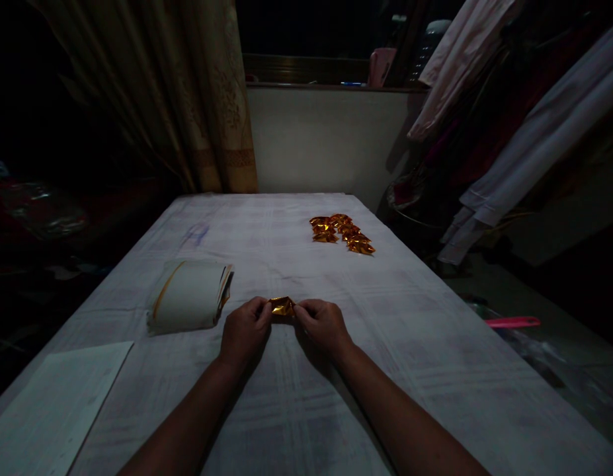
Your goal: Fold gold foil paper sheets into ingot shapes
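Between my two hands is a small folded piece of shiny gold foil paper [282, 306], shaped somewhat like a little boat. My left hand [245, 328] pinches its left end between thumb and fingers. At the right end, my right hand [324, 325] pinches it the same way. Both hands are low over the cloth-covered table [286, 410]. To the left of my left hand lies a thick folded stack of pale paper [190, 296] with gold showing at its edges. Farther back on the right sits a group of several folded gold foil pieces [340, 231].
A white sheet [58, 403] lies at the table's near left. Behind the table are a curtain [207, 99] and a sill with a pink mug [380, 66]. Clothes [534, 125] hang at the right, and a pink handle [514, 322] shows beyond the table's right edge.
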A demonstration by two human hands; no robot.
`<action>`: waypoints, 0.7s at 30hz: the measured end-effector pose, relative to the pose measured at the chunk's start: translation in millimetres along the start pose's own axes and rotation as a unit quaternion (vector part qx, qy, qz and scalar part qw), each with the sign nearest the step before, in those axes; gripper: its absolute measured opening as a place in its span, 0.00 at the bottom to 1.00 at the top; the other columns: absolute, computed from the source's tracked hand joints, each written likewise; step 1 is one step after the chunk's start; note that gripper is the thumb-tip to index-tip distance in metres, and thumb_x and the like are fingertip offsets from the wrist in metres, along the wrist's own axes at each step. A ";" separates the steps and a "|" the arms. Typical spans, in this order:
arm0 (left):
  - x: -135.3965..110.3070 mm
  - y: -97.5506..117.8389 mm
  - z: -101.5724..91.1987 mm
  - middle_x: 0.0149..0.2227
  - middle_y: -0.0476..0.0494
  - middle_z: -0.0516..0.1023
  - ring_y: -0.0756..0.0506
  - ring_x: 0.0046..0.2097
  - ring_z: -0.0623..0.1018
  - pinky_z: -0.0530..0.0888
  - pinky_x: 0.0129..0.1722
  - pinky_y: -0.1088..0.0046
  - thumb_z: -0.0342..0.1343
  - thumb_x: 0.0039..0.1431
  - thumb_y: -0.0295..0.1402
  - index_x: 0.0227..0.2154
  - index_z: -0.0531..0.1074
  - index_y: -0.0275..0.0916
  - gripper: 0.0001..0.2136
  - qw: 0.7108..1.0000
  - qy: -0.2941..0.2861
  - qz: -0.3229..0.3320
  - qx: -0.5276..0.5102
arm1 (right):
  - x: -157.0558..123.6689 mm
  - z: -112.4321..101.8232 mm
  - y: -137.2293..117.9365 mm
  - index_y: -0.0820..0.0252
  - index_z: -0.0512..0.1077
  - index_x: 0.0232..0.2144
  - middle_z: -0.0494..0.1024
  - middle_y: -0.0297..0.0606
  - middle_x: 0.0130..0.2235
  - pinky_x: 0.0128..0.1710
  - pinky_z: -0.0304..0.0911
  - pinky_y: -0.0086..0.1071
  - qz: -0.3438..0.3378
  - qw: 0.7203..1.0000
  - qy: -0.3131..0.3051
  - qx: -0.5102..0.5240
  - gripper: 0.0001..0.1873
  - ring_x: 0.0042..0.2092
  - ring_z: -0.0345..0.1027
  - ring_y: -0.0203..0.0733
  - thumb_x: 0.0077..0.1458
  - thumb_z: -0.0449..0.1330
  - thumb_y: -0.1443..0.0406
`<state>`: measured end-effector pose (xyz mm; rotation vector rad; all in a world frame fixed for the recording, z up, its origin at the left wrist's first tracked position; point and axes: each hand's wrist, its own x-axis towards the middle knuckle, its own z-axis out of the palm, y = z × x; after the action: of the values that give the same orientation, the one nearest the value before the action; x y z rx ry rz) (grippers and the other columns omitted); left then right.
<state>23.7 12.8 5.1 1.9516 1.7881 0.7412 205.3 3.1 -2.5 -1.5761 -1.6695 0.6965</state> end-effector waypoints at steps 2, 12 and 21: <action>-0.3 0.8 0.0 0.33 0.46 0.83 0.45 0.35 0.79 0.67 0.35 0.72 0.48 0.64 0.39 0.33 0.77 0.41 0.13 1.000 0.001 -0.002 -0.003 | 0.3 0.0 0.3 0.55 0.83 0.29 0.84 0.34 0.29 0.32 0.62 0.27 0.003 1.000 0.004 -0.007 0.13 0.33 0.77 0.40 0.58 0.58 0.64; 0.3 2.0 -2.0 0.31 0.47 0.83 0.44 0.34 0.80 0.68 0.35 0.71 0.50 0.61 0.39 0.31 0.77 0.42 0.12 1.000 0.014 -0.008 -0.015 | 0.0 -14.2 -4.2 0.52 0.83 0.30 0.85 0.36 0.32 0.32 0.58 0.28 -0.012 0.990 -0.007 -0.143 0.13 0.33 0.76 0.40 0.59 0.58 0.63; -0.4 -3.6 -3.6 0.28 0.47 0.81 0.44 0.32 0.79 0.69 0.32 0.71 0.47 0.62 0.45 0.31 0.77 0.42 0.17 0.997 0.021 -0.001 -0.075 | 6.6 -20.2 6.4 0.53 0.81 0.31 0.84 0.36 0.34 0.34 0.58 0.28 -0.032 0.978 0.006 -0.207 0.15 0.35 0.76 0.39 0.63 0.55 0.63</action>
<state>18.6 12.6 5.6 1.8501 1.7059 0.8952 225.4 8.4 5.3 -1.7906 -1.9370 0.3149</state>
